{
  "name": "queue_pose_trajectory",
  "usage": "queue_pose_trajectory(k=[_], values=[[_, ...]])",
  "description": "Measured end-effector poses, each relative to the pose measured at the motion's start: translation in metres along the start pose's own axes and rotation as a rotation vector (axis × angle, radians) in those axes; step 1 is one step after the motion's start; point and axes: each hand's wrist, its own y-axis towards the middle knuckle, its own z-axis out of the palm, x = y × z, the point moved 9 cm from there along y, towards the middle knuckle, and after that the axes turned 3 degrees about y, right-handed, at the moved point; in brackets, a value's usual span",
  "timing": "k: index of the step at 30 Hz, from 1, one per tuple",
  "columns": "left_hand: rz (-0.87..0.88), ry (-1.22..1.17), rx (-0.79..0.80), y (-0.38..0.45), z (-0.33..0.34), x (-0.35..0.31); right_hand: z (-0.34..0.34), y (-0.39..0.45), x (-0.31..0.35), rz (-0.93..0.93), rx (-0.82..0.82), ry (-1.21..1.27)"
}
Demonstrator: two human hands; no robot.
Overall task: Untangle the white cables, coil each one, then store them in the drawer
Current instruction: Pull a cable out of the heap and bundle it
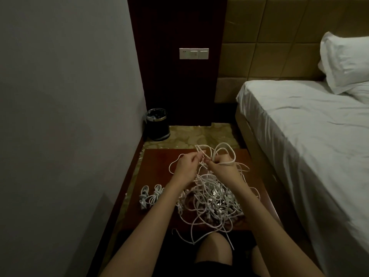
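Note:
A big tangle of white cables lies on the brown nightstand top, with strands trailing off its near edge over my knee. My left hand pinches a raised strand above the far side of the pile. My right hand grips several loops of white cable that arch up over its fingers. Two coiled and tied cables lie side by side at the left of the top. No drawer shows in this view.
A black waste bin stands on the floor in the corner beyond the nightstand. A bed with white sheets and a pillow runs along the right. A grey wall closes the left side.

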Motion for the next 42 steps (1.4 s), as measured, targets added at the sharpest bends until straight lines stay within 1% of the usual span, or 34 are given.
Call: queue_pose_trajectory(k=[2, 4, 5, 7, 10, 12, 13, 16, 18, 20, 23, 25, 27, 29, 31, 35, 36, 38, 40, 42], values=[[0.036, -0.020, 0.012, 0.004, -0.008, -0.013, 0.012, 0.000, 0.002, -0.002, 0.053, 0.001], [0.066, -0.016, 0.077, 0.007, -0.008, -0.024, 0.025, 0.000, 0.004, -0.024, 0.106, 0.044], [0.069, -0.021, 0.108, 0.007, -0.006, -0.027, 0.028, 0.000, 0.005, -0.040, 0.099, 0.071], [0.057, -0.112, 0.110, 0.008, -0.006, -0.027, 0.023, -0.002, 0.011, -0.076, 0.050, 0.112], [-0.014, -0.252, 0.021, 0.000, -0.005, -0.009, 0.004, -0.005, 0.024, -0.126, -0.037, 0.244], [-0.085, -0.317, 0.072, -0.012, 0.014, 0.010, -0.006, -0.007, 0.036, -0.137, -0.052, 0.364], [-0.094, -0.340, 0.105, -0.018, 0.024, 0.016, -0.011, -0.007, 0.042, -0.152, -0.065, 0.400], [-0.023, -0.244, 0.066, -0.023, 0.032, 0.020, -0.024, -0.005, 0.059, -0.201, -0.122, 0.440], [-0.012, -0.086, 0.042, -0.021, 0.027, 0.019, -0.030, -0.007, 0.065, -0.203, -0.147, 0.503], [-0.007, 0.028, 0.068, -0.020, 0.028, 0.026, -0.038, -0.011, 0.072, -0.231, -0.177, 0.547], [-0.058, 0.031, 0.115, -0.021, 0.030, 0.039, -0.048, -0.016, 0.084, -0.300, -0.208, 0.552], [-0.077, 0.003, 0.128, -0.020, 0.029, 0.037, -0.056, -0.017, 0.087, -0.319, -0.250, 0.586], [-0.073, -0.079, 0.068, -0.016, 0.019, 0.030, -0.064, -0.018, 0.080, -0.297, -0.306, 0.569], [-0.062, -0.142, -0.007, -0.011, 0.004, 0.024, -0.069, -0.016, 0.063, -0.238, -0.325, 0.469], [-0.072, -0.143, -0.035, -0.007, -0.006, 0.018, -0.065, -0.012, 0.041, -0.167, -0.267, 0.364], [-0.014, -0.059, -0.052, 0.004, -0.019, -0.007, -0.030, -0.014, 0.022, -0.088, -0.037, 0.252], [0.009, -0.044, -0.048, 0.005, -0.020, -0.014, -0.023, -0.015, 0.022, -0.091, -0.017, 0.249], [0.038, -0.023, -0.034, 0.006, -0.019, -0.023, -0.021, -0.015, 0.028, -0.120, -0.041, 0.293], [0.028, -0.001, -0.030, 0.007, -0.018, -0.025, -0.020, -0.016, 0.036, -0.158, -0.048, 0.332], [0.006, 0.047, -0.017, 0.011, -0.014, -0.022, -0.013, -0.016, 0.043, -0.182, 0.014, 0.317]])
